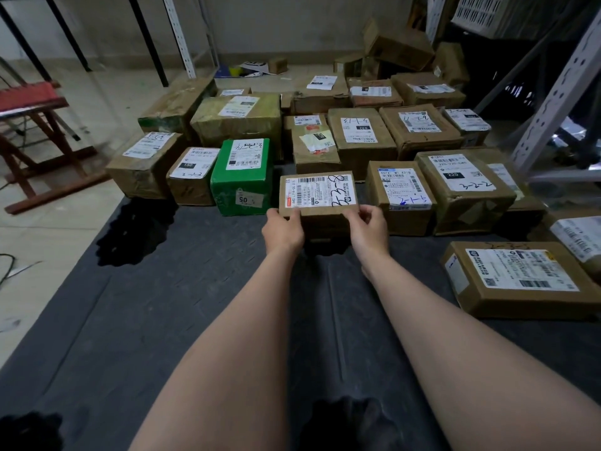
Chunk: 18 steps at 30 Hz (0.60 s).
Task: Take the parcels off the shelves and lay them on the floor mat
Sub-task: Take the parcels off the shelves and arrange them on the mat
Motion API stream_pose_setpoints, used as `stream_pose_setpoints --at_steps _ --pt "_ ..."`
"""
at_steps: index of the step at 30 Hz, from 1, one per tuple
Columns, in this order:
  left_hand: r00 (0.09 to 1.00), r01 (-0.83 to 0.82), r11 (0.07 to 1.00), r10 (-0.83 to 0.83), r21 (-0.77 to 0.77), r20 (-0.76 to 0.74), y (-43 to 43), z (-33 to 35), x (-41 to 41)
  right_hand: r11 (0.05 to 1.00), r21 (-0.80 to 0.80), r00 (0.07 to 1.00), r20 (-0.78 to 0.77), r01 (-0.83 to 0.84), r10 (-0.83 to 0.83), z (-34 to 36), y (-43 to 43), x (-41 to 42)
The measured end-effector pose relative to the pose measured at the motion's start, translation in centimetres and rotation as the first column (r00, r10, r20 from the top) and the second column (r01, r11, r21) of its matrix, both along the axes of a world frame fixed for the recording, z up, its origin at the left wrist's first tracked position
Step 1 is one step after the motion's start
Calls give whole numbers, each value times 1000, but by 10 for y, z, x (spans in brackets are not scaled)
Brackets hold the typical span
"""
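Head view, parcel [320, 195]: down at the floor mat [162, 304], in the gap beside the green box [242, 175], likely to fill the row.
Left hand [283, 231]: grips its near left corner.
Right hand [369, 227]: grips the right corner, keeping it level.

Shot from a single wide-angle camera worn on the head, with no second view to share ground. Faced forward and down along both bare forearms. Centred roughly on the small parcel [320, 195] between the left hand [283, 231] and right hand [369, 227], at arm's reach. Took in the floor mat [195, 320] from the bottom edge up to the rows of parcels [357, 131], with a shelf upright [559, 102] at the right edge and a red stool [32, 102] at the left.
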<state>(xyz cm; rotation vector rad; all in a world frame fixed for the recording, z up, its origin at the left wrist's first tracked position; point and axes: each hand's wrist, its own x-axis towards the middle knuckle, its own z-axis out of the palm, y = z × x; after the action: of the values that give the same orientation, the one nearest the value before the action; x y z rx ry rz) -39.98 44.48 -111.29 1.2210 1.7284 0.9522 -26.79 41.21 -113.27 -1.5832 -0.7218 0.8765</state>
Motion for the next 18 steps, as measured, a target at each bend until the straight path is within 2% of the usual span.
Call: stream_pose_setpoints --at_steps 3,7,11,15,18 --pt "1000 -5 1000 5 -13 3 0 -1 7 997 -58 997 53 -56 59 -2 2 -4" --pt "999 -7 999 9 -50 47 -1 -1 13 990 -99 994 33 -96 100 -4 1 -8" --pt "1000 2 996 -2 -92 6 -2 -3 12 987 -155 998 58 -29 38 -8 4 -6" --pt "995 -91 995 89 -33 -43 -4 -1 11 987 -160 1000 1 29 -29 -9 2 -6" --pt "998 -42 999 42 0 -54 -4 -3 13 991 -131 999 -36 6 -11 -7 3 -6"
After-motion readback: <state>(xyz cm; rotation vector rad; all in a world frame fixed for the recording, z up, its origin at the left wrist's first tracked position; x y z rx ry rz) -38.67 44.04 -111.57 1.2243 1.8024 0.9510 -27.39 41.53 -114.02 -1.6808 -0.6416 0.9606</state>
